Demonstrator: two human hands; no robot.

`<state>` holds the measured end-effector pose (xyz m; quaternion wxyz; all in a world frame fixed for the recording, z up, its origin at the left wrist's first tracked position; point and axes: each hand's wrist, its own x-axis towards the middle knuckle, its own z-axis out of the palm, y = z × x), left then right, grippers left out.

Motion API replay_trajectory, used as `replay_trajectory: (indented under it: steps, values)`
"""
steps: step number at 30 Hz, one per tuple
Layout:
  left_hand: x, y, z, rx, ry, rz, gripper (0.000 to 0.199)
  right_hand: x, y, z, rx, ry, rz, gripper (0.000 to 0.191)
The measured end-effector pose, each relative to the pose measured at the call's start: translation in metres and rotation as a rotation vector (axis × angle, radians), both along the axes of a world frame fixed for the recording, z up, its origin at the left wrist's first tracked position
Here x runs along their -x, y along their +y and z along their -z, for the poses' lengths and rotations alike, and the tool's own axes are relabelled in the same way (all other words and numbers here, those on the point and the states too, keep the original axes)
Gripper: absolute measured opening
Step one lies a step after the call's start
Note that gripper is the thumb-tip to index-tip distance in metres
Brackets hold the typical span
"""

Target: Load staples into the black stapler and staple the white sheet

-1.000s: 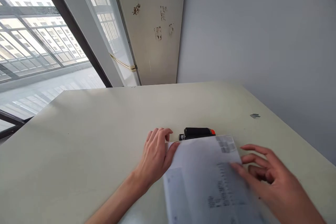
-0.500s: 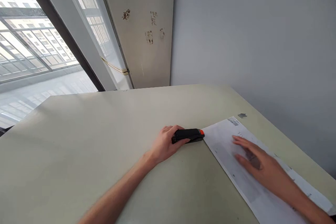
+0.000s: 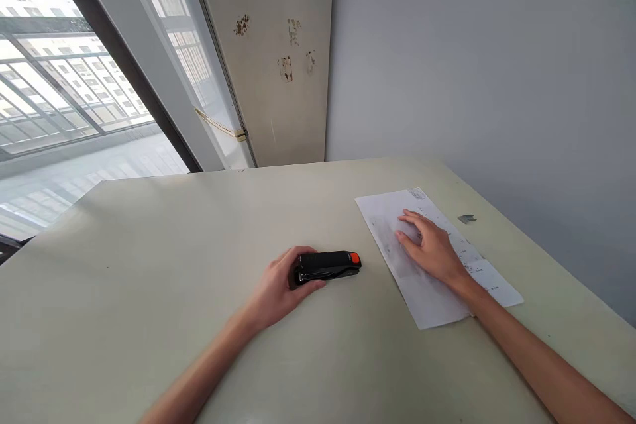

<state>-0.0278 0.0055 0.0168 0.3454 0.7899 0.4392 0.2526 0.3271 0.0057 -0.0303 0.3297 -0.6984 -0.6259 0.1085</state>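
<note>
The black stapler (image 3: pixel 328 266) lies on the pale table (image 3: pixel 199 265), and it serves here as the landmark. The left hand (image 3: pixel 281 285) grips the stapler at its left end, the thumb along the near side and the fingers curled behind. The red tip (image 3: pixel 354 258) is at the opposite end and points to the right, free of the fingers.

To the right of the stapler, apart from it, lies the printed paper (image 3: pixel 417 288), which reaches both farther from the person and nearer than the stapler does. Whether it is one sheet or several, one cannot tell. The right hand (image 3: pixel 432 252) is open over this paper, to the right of the stapler and a little beyond it, with fingers loosely spread; how firmly it presses, if at all, is not visible. Farther to the right of the stapler, past the paper, there is a small grey patch (image 3: pixel 467 218).

To do this handling well, it would be good to hold the stapler only by its rear part, without squeezing it. The right palm should press lightly and flat, so that the paper does not slide or crease.
</note>
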Motion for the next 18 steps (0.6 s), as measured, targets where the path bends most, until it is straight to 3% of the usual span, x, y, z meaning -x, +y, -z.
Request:
replay_trajectory:
  steps: [3, 6, 10, 14, 18]
  values:
    - [0.011, 0.000, 0.003, -0.087, 0.057, 0.005, 0.039, 0.008, -0.001, -0.013, -0.013, 0.089, 0.067, 0.043]
    - [0.017, 0.001, 0.006, -0.125, 0.074, -0.034, 0.032, 0.019, -0.005, -0.021, -0.004, 0.140, 0.028, 0.041]
    - [0.015, 0.001, 0.008, -0.141, 0.079, -0.072, 0.030, 0.028, -0.003, -0.013, 0.010, 0.131, -0.050, 0.039]
    - [0.014, 0.000, 0.009, -0.165, 0.076, -0.094, 0.028, 0.031, -0.005, -0.004, -0.051, 0.097, -0.008, 0.036]
    - [0.014, 0.001, 0.011, -0.166, 0.067, -0.119, 0.030, 0.036, -0.017, -0.015, -0.088, 0.177, 0.077, 0.035]
